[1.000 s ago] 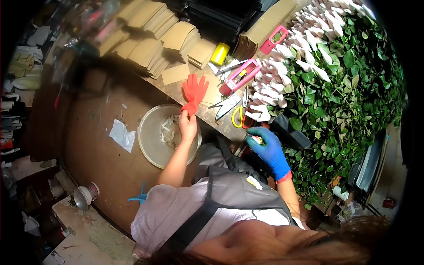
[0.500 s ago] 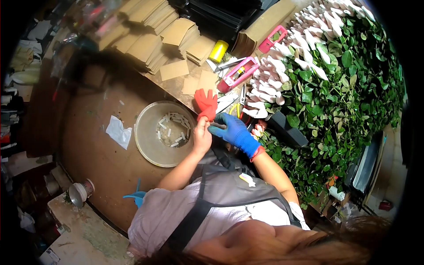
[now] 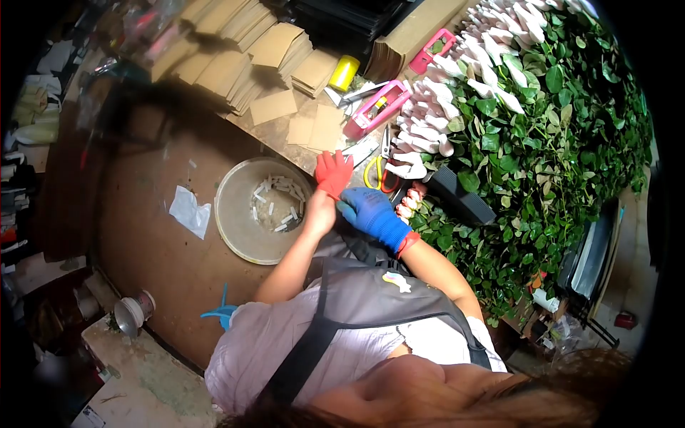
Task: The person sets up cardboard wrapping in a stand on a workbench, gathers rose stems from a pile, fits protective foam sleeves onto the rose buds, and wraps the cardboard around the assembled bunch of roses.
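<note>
A red glove (image 3: 333,171) covers the fingers and part of my left hand (image 3: 330,187), while the wrist stays bare. Its fingers point up and away from me, slightly spread. My right hand (image 3: 371,214) wears a blue glove with red showing at the cuff edge. The fingers of that hand are closed at the lower edge of the red glove, beside my left wrist. Yellow-handled scissors (image 3: 373,171) lie on the bench just beyond my hands. Pink-and-white flower heads (image 3: 410,200) sit to the right of my blue glove.
Left of my hands stands a round basin (image 3: 227,232) with small white pieces inside. Stacked brown cardboard (image 3: 275,44), a yellow cylinder (image 3: 344,73) and pink holders (image 3: 378,108) occupy the bench (image 3: 250,128). White-wrapped bunches with green leaves (image 3: 528,185) pile up on the right, near a black block (image 3: 460,196).
My left hand has slid further into the red glove, which now covers more of it. My right hand has moved slightly with the cuff. The view has shifted a little.
</note>
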